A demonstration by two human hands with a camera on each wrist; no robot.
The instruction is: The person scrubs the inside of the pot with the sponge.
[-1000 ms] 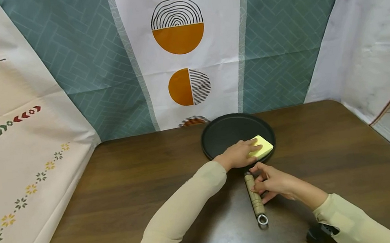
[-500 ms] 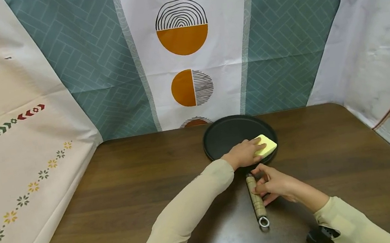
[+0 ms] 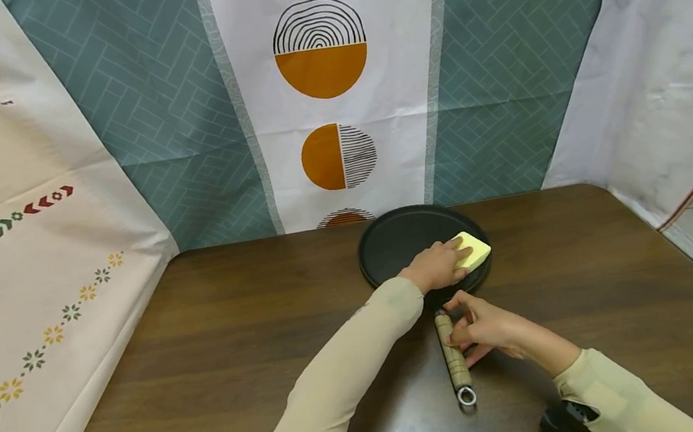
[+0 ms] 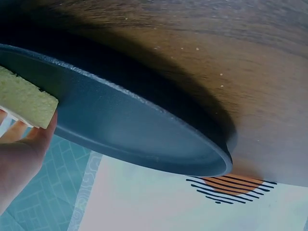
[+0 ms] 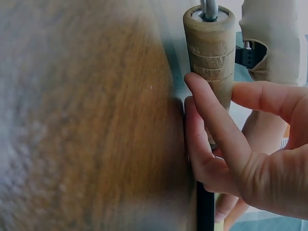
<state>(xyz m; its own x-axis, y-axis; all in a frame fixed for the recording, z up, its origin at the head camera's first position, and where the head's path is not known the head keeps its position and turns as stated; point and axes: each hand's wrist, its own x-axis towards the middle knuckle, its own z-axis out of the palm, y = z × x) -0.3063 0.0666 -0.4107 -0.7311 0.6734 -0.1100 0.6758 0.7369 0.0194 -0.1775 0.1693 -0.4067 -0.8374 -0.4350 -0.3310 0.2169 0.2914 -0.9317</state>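
Observation:
A round black frying pan [image 3: 399,242] lies near the table's back edge, its wooden handle [image 3: 459,369] pointing toward me. On the right part of its surface is a pale yellow sponge [image 3: 476,254]. My left hand [image 3: 435,267] holds that sponge, with fingers spread over its top. In the left wrist view, the sponge [image 4: 26,98] sits inside the pan's rim [image 4: 144,101]. My right hand [image 3: 493,328] grips the handle from the right side. The right wrist view shows thumb and fingers around the grooved wood [image 5: 211,41]; part of the handle is hidden behind them.
The dark wooden table [image 3: 239,347] extends on both sides of the pan. A metal hanging ring [image 3: 467,396] ends the handle. Patterned cloths [image 3: 332,108] hang directly behind the table and along its sides. A black device [image 3: 567,424] is at my right sleeve.
My left hand has slid the sponge slightly right and away from me across the pan, and the sponge has turned a little. The right hand keeps its hold on the handle.

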